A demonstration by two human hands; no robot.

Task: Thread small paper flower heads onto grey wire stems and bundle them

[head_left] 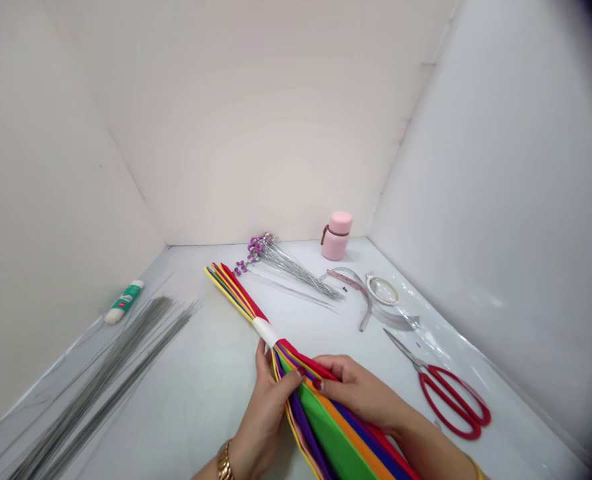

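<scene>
A bundle of long, flat, coloured strips (321, 413) in red, orange, green, purple, yellow and blue runs from the table's middle toward my body. A white band (265, 331) wraps it, and past the band the narrow far ends splay slightly. My left hand (271, 393) grips the bundle from the left, just below the band, thumb on top. From the right, my right hand (356, 390) holds the same bundle, with its thumb on the upper strips and its fingers around the red edge. Both thumbs are close together. The bundle's near end leaves the view at the bottom.
Thin grey wires (111, 380) and a green-and-white glue stick (125, 302) lie at left. Behind are purple-tipped silver stems (291, 262) and a pink flask (337, 237). On the right lie a tape roll (382, 291), curved strips (361, 293) and red-handled scissors (451, 393). Walls enclose three sides.
</scene>
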